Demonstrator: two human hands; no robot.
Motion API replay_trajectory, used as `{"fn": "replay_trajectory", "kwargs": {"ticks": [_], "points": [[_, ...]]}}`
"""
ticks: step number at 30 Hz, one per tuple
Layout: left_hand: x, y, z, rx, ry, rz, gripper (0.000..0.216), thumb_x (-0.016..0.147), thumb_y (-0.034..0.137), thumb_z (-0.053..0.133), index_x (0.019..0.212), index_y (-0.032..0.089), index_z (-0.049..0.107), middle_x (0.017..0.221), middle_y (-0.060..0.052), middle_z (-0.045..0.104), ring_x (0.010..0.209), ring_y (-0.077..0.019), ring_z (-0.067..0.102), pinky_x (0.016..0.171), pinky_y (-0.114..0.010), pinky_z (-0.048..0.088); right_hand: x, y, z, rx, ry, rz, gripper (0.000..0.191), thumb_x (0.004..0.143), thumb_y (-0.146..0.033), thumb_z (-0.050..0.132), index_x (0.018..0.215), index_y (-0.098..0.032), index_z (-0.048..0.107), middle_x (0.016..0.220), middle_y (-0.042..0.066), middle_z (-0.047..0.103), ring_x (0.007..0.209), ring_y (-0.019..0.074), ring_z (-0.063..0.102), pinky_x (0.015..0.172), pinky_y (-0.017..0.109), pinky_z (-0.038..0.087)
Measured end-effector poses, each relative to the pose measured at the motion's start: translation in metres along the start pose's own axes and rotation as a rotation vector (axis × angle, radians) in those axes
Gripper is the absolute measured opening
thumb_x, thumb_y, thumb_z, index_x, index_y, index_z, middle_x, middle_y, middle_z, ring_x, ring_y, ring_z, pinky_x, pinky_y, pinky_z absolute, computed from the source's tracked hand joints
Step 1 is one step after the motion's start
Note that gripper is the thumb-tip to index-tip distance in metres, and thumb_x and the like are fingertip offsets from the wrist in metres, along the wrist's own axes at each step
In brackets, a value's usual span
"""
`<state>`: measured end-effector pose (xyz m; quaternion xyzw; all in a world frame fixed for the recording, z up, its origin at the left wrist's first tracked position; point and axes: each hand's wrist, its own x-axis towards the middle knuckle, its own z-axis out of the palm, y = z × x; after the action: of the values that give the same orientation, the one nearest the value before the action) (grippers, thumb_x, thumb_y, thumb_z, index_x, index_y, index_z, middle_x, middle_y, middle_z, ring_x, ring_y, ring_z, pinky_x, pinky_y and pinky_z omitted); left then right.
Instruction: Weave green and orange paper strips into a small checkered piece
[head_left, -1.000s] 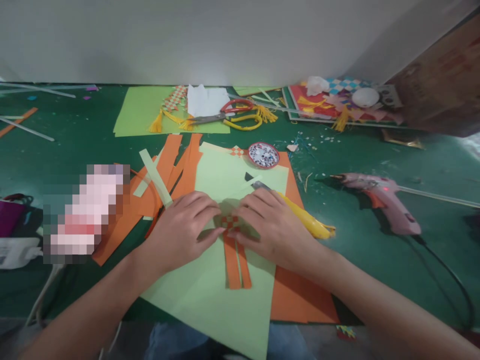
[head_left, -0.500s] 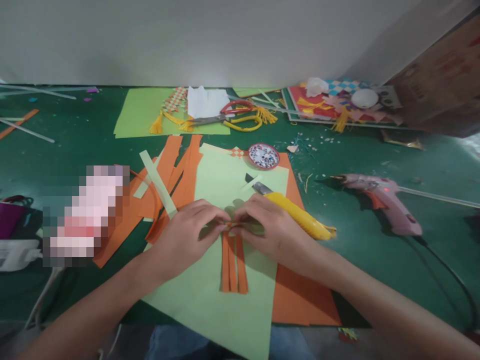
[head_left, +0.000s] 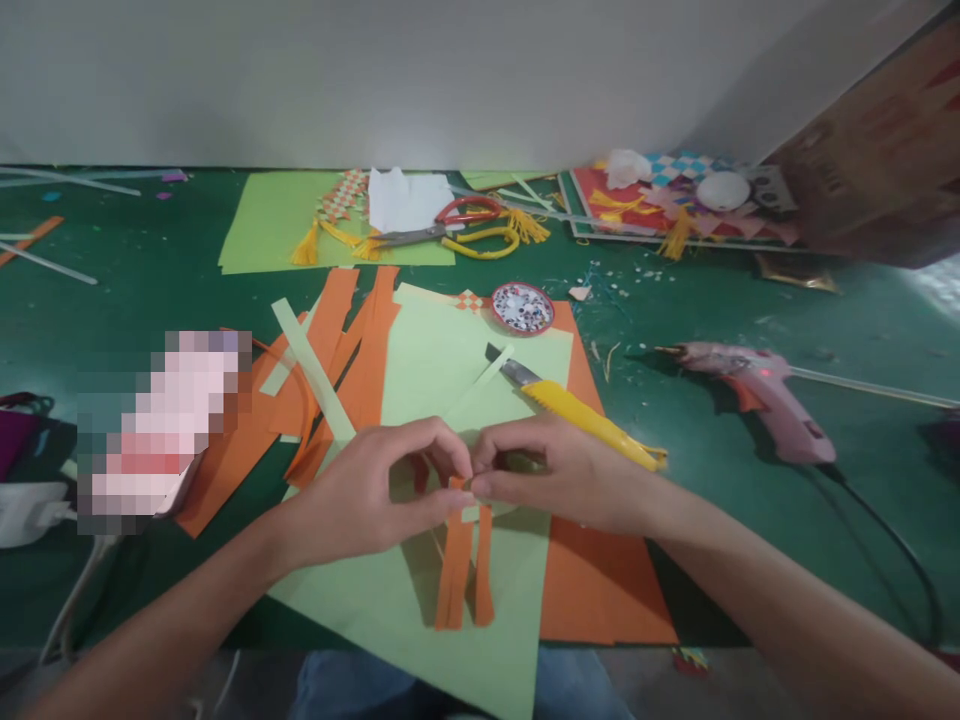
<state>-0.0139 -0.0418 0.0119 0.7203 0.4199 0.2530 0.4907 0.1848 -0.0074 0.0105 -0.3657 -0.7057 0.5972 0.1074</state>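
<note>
Your left hand [head_left: 360, 495] and right hand [head_left: 570, 475] meet at the centre of the desk [head_left: 150, 290]. Thumb and forefinger of each are pinched narrow on the top end of the orange paper strips [head_left: 461, 565].

The fingers [head_left: 447, 450] close from both sides on the same short stretch. This appears to keep the crossed tops from slipping apart. The remaining fingers curl clear of the paper.

The strips are lifted at the pinch. Their loose ends trail toward 6 o'clock and rest on the pale green sheet [head_left: 442, 360]. This sheet lies under the work and partly covers an orange sheet [head_left: 600, 590] toward 4 o'clock.

The yellow utility knife [head_left: 592, 425] lies just beyond your right hand at 1 o'clock, its blade end pointing away from you. It is near but not touched.

Cut orange offcuts [head_left: 352, 340] and a pale green strip [head_left: 311, 365] lie fanned at 11 o'clock, apart from the hands.

A round dish of googly eyes [head_left: 523, 307] sits at 12 o'clock on the far edge of the sheets. Scissors [head_left: 457, 222] lie further back at 12 o'clock.

The pink glue gun [head_left: 757, 395] lies on its side at 2 o'clock, well apart, with its cord running off toward 4 o'clock.
</note>
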Motion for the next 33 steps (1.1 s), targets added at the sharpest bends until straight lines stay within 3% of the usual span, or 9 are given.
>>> {"fn": "replay_trajectory", "kwargs": {"ticks": [22, 33], "points": [[-0.0003, -0.0052, 0.0009, -0.016, 0.04, -0.056, 0.004, 0.082, 0.021, 0.061, 0.081, 0.019, 0.057, 0.071, 0.004, 0.062, 0.059, -0.0081, 0.058, 0.053, -0.018, 0.046, -0.0012, 0.0005, 0.0028, -0.039, 0.079, -0.006, 0.016, 0.082, -0.026, 0.058, 0.067, -0.019, 0.06, 0.061, -0.006, 0.058, 0.055, 0.006, 0.046, 0.051, 0.018, 0.036], [0.0009, -0.0048, -0.001, 0.007, 0.006, -0.143, 0.013, 0.082, 0.023, 0.061, 0.094, 0.021, 0.064, 0.066, 0.004, 0.061, 0.063, -0.0089, 0.06, 0.059, -0.016, 0.046, -0.0011, 0.001, -0.0038, -0.103, 0.069, 0.027, 0.016, 0.081, -0.028, 0.059, 0.068, -0.019, 0.063, 0.062, -0.005, 0.061, 0.057, 0.0066, 0.049, 0.053, 0.018, 0.037]]}}
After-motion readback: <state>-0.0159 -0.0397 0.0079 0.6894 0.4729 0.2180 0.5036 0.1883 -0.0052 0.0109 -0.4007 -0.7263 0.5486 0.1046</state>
